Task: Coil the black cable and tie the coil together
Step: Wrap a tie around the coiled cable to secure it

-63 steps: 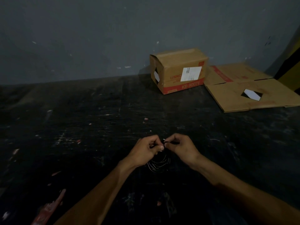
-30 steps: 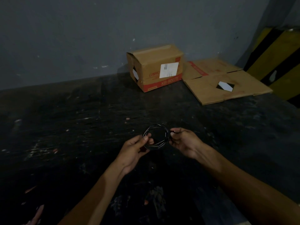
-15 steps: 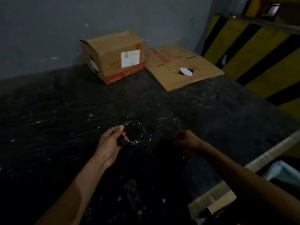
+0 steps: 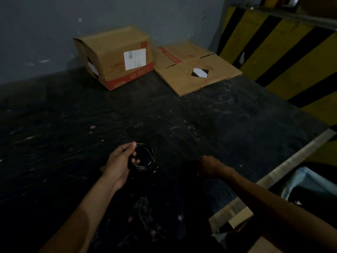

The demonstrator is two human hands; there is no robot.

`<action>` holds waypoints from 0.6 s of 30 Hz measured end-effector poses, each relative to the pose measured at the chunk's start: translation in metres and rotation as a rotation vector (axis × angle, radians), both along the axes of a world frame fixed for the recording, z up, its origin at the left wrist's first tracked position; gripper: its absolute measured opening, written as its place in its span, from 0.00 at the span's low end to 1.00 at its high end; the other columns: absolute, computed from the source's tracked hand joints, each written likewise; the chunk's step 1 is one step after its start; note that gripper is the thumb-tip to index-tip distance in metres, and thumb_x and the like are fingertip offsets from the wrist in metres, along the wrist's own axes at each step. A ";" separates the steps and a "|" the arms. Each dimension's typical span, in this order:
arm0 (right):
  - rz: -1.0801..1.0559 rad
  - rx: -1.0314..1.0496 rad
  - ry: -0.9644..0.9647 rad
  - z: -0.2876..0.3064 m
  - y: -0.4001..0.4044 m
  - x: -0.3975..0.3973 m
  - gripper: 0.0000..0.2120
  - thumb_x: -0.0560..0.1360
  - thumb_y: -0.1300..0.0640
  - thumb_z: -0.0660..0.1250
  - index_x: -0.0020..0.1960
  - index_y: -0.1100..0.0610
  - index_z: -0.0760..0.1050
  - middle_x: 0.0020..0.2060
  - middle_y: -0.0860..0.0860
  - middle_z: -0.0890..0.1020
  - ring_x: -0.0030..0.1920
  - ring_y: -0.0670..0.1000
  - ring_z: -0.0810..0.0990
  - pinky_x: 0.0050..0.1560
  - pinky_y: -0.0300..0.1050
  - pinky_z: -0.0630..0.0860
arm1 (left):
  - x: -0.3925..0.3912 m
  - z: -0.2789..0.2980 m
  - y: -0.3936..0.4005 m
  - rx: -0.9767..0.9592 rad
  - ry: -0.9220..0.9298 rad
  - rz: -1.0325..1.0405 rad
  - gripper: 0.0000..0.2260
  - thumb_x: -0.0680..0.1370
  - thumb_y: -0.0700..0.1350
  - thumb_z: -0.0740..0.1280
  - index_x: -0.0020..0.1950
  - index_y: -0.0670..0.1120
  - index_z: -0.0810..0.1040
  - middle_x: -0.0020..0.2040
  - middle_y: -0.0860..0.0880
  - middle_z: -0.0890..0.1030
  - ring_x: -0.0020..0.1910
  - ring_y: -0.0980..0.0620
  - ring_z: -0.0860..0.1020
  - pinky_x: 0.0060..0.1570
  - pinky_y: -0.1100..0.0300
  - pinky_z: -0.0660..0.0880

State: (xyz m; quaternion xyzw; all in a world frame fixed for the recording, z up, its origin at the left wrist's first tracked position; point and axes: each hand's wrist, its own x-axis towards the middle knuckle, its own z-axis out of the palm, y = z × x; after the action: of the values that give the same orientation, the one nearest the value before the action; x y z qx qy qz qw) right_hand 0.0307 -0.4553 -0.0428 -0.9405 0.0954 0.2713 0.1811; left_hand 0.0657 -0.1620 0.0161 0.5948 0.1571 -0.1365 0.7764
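Brown box (image 4: 116, 57) and flat cardboard (image 4: 197, 70) sit far back on the dark, scratched table (image 4: 218, 121), well away from the hands. A second ago both hands held the coil (image 4: 145, 157). Now only the left hand (image 4: 120, 161) grips the round black loop. The right hand (image 4: 209, 166) has let go, fingers curled; whether it holds anything, I cannot tell.

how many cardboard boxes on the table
2: an upright cardboard box at the back by the wall, and a flattened box lying just right of it.
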 end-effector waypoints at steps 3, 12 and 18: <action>0.024 0.065 -0.037 0.007 0.014 0.005 0.12 0.70 0.52 0.72 0.49 0.58 0.79 0.46 0.55 0.83 0.43 0.52 0.81 0.37 0.41 0.72 | -0.002 0.004 0.004 0.042 -0.032 0.000 0.03 0.78 0.43 0.68 0.48 0.48 0.81 0.34 0.50 0.73 0.29 0.55 0.69 0.38 0.57 0.72; 0.098 0.723 -0.318 0.083 0.105 0.032 0.05 0.74 0.62 0.69 0.44 0.53 0.78 0.38 0.52 0.82 0.33 0.43 0.79 0.35 0.38 0.77 | -0.015 0.019 0.019 0.249 -0.124 -0.121 0.11 0.81 0.43 0.63 0.45 0.50 0.84 0.30 0.58 0.76 0.30 0.59 0.71 0.33 0.64 0.70; 0.260 0.807 -0.443 0.118 0.148 0.052 0.05 0.73 0.60 0.71 0.42 0.53 0.77 0.35 0.51 0.82 0.34 0.46 0.80 0.37 0.38 0.75 | -0.016 0.035 0.038 0.319 -0.130 -0.181 0.12 0.79 0.55 0.66 0.38 0.53 0.83 0.31 0.57 0.76 0.31 0.59 0.72 0.34 0.64 0.70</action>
State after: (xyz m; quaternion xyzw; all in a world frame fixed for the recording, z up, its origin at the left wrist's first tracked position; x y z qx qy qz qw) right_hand 0.0823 -0.3076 0.0749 -0.8345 -0.1768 0.0999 0.5123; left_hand 0.0498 -0.1243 0.0507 0.7295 0.0722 -0.1407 0.6655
